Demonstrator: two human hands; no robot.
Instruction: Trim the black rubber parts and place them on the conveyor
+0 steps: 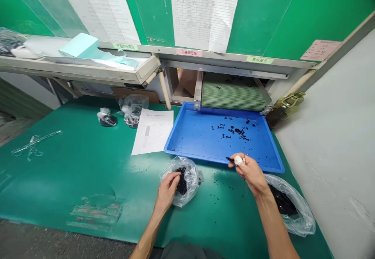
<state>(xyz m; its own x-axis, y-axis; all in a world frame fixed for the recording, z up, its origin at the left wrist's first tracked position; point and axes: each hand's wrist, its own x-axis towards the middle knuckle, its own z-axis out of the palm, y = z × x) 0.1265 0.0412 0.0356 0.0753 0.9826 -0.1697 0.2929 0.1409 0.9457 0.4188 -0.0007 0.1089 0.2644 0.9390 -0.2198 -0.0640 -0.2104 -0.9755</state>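
Observation:
My left hand (168, 188) reaches into the mouth of a clear plastic bag (192, 188) full of small black parts (181, 181). Its fingertips are bent together at the parts, and what they pinch, if anything, is too small to name. Above the near edge of the blue tray (187, 155), my right hand (249, 171) is closed on a small dark pointed piece (230, 159). A thin upright rod (244, 188) shows at the same hand, and a white wrapping (238, 160) covers one of its digits.
Black pieces (237, 130) lie scattered in the tray, below a green ribbed conveyor belt (234, 95). A larger bag of black parts (285, 204) sits at right by the wall. Left of the tray are a printed sheet (154, 132) and two small bags (133, 112).

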